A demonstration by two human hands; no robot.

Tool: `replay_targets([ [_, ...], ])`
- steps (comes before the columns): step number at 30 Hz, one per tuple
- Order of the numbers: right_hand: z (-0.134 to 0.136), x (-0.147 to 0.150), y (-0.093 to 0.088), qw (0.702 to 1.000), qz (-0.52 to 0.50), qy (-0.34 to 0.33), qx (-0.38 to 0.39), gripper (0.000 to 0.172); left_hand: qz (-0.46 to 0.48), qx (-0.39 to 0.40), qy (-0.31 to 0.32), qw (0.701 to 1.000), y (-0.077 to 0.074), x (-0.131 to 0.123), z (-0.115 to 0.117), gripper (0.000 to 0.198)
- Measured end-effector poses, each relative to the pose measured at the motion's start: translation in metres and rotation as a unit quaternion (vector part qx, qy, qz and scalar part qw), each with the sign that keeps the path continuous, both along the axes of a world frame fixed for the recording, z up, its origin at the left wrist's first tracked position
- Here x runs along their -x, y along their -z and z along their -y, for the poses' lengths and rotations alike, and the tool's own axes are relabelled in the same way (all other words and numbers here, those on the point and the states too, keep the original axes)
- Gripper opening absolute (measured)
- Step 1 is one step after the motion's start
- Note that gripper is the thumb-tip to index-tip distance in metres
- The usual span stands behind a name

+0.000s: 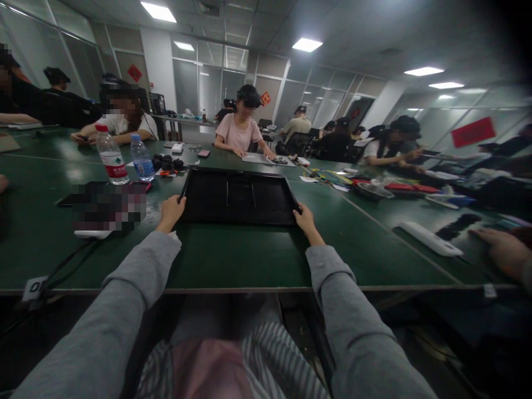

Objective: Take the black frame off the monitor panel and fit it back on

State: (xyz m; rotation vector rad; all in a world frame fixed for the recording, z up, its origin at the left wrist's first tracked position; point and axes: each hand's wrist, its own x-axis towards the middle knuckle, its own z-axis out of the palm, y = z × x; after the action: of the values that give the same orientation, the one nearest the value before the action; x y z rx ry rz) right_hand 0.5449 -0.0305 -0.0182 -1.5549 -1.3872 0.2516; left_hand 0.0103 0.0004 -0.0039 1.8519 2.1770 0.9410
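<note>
The sole view comes from the wearer's head, above the near edge of the green bench (245,255), and faces forward and down. The wearer's lap (208,366) sits close below at six o'clock, with grey sleeves (137,277) entering from seven and five. At the dial's centre, the black panel (274,202) is near enough to show whole. The wide framing reaches distant glass walls (195,77) and ceiling lights (307,44) toward twelve; darkness (517,25) fills the corner between one and two.
</note>
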Motion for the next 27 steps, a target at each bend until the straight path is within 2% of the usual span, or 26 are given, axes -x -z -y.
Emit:
replay_targets([
  [3,0.001,0.004,-0.003,0.999,-0.036,0.034,0.012,0.053,0.000,0.002,0.009,1.000,0.001,0.001,-0.003,0.046],
  [9,0.002,0.008,-0.004,0.998,-0.037,0.036,0.027,0.061,0.005,-0.011,0.005,1.000,0.004,-0.001,-0.002,0.049],
  [14,0.004,0.009,-0.006,0.998,-0.023,0.039,0.039,0.059,0.034,-0.022,0.007,0.999,0.008,0.000,-0.005,0.048],
  [19,0.016,0.012,-0.021,0.999,-0.043,-0.005,0.029,0.057,0.090,-0.014,0.014,0.996,0.006,0.008,-0.011,0.044],
  [23,0.028,0.007,-0.033,0.991,-0.092,-0.053,0.077,0.054,0.165,-0.019,0.027,0.986,0.004,0.015,-0.010,0.038],
  [27,0.035,0.002,-0.037,0.980,-0.152,-0.065,0.112,0.053,0.198,-0.015,0.045,0.979,0.002,0.016,-0.008,0.033],
])
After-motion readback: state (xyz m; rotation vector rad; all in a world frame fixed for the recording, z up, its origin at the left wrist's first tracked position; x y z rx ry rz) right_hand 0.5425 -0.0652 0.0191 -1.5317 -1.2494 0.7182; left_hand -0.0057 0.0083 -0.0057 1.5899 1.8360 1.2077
